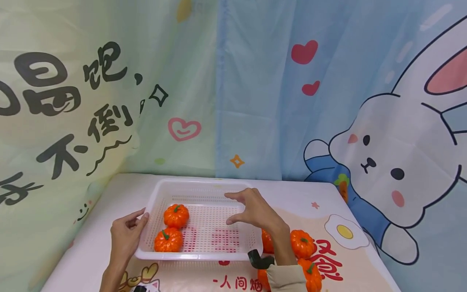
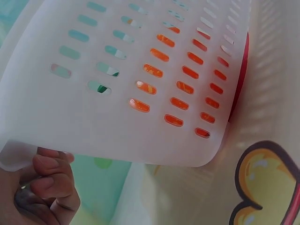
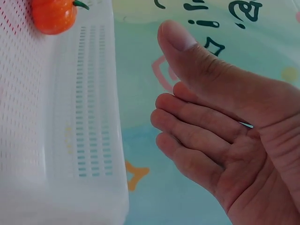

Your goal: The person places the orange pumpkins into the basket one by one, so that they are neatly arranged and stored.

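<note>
Pastel printed fabric hung behind our white perforated plastic basket, which held two orange pumpkins; our left hand pinched its rim, our right hand spread above it.

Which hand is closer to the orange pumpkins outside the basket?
The right. The right hand is at the right side of the basket, the same side as the loose pumpkins; the left hand holds the opposite rim, farther from them.

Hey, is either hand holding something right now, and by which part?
The left hand holds the white basket by its left rim; the right hand holds nothing.
</note>
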The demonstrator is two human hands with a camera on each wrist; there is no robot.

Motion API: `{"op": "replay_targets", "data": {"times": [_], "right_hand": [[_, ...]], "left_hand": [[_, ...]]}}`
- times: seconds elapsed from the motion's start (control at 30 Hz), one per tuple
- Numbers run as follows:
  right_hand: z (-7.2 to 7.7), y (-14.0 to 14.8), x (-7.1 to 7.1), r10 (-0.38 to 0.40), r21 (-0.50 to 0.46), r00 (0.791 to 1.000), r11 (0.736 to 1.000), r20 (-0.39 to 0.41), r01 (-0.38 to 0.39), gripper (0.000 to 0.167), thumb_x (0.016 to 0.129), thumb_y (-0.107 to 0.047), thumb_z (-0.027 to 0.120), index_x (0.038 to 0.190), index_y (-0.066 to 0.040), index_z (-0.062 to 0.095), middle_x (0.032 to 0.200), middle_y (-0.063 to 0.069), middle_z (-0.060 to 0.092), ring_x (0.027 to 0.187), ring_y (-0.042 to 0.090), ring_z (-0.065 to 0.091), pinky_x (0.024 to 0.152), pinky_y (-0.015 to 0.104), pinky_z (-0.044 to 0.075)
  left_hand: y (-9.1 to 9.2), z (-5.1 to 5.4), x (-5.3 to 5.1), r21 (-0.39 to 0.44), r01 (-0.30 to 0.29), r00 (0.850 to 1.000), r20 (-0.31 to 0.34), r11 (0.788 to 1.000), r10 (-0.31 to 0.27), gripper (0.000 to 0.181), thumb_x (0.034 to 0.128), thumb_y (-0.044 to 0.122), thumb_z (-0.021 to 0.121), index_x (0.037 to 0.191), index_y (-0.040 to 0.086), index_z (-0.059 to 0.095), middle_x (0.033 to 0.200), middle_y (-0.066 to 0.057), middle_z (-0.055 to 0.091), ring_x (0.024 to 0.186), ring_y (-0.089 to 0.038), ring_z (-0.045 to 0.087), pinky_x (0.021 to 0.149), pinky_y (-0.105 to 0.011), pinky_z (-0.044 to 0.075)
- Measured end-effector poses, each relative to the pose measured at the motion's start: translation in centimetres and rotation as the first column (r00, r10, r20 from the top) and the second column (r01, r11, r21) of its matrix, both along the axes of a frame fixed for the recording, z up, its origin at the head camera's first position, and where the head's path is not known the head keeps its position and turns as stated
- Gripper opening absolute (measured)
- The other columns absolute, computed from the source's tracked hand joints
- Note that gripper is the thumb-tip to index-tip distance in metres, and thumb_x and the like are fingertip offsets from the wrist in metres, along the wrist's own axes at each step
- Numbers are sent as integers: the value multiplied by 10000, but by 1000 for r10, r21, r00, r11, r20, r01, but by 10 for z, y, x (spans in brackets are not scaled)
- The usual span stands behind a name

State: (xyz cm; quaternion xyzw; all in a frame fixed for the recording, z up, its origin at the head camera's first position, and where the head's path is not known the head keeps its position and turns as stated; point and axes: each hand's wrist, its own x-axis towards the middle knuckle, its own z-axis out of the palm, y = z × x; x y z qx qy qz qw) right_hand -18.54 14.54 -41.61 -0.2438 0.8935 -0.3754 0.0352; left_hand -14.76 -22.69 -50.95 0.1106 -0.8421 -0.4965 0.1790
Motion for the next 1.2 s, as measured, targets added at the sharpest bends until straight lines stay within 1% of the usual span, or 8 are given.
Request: {"op": "replay_targets", "data": {"times": [0.07, 0.3, 0.47, 0.6, 0.73, 0.9, 1.03, 1.2], "right_hand": [[0, 6, 2, -18, -1, 1000, 1000, -3, 18, 734, 778, -238, 1007, 1436, -92, 717, 1274, 43, 812, 1336, 338, 686, 1125, 620, 532], [-3, 25, 13, -112, -32, 994, 993, 22, 112, 737, 781, -231, 1004, 1448, -117, 714, 1270, 11, 802, 1352, 335, 654, 1114, 628, 537], [-6, 36, 22, -207, -15, 977, 978, 49, 208, 740, 784, -240, 1001, 1459, -155, 710, 1322, 35, 768, 1324, 313, 620, 1072, 609, 566], [-9, 43, 25, -256, 7, 965, 967, 58, 256, 717, 793, -226, 993, 1452, -174, 715, 1355, 65, 761, 1316, 304, 614, 1074, 606, 568], [-10, 50, 28, -285, 21, 956, 958, 63, 285, 684, 804, -180, 983, 1438, -173, 728, 1394, 62, 753, 1330, 321, 624, 1089, 598, 563], [-12, 59, 30, -296, 2, 953, 955, 64, 296, 683, 819, -124, 967, 1452, -123, 711, 1460, 100, 720, 1354, 428, 663, 1079, 612, 565], [-15, 68, 34, -326, 8, 943, 945, 69, 326, 686, 836, -145, 958, 1470, -142, 697, 1478, 98, 710, 1368, 449, 655, 1067, 628, 565], [-20, 79, 37, -351, 30, 934, 936, 69, 350, 708, 843, -180, 959, 1493, -159, 678, 1483, 112, 705, 1370, 432, 654, 1076, 624, 560]], "left_hand": [[0, 0, 0, -4, 0, 1000, 7, 1000, 0, 336, 1036, 164, 761, 1306, -35, 765, 812, -132, 720, 642, -73, 563, 584, -174, 501], [1, 2, -1, -13, 3, 1000, 9, 1000, -3, 337, 1036, 164, 761, 1307, -37, 765, 824, -142, 726, 645, -71, 568, 590, -166, 506], [1, 3, -1, -12, -1, 1000, 22, 1000, 1, 345, 1039, 177, 762, 1314, -31, 763, 821, -132, 719, 646, -74, 564, 587, -171, 503], [1, 2, -1, -8, -14, 999, 37, 1000, 14, 351, 1039, 190, 765, 1314, -28, 763, 816, -124, 713, 647, -81, 562, 581, -176, 499], [1, 2, 0, -11, -24, 998, 52, 1000, 24, 357, 1041, 200, 764, 1315, -28, 762, 798, -100, 696, 649, -84, 550, 574, -183, 481], [1, 2, 0, -15, -23, 999, 48, 1000, 24, 359, 1039, 201, 766, 1310, -34, 764, 789, -103, 692, 645, -83, 545, 569, -187, 476], [2, 3, 1, -11, -17, 999, 46, 1000, 17, 355, 1036, 190, 768, 1310, -36, 763, 801, -121, 712, 636, -81, 557, 569, -184, 493], [2, 4, 1, -8, -15, 999, 41, 1000, 15, 344, 1035, 173, 767, 1306, -40, 763, 806, -126, 719, 632, -72, 566, 570, -179, 496]]}}
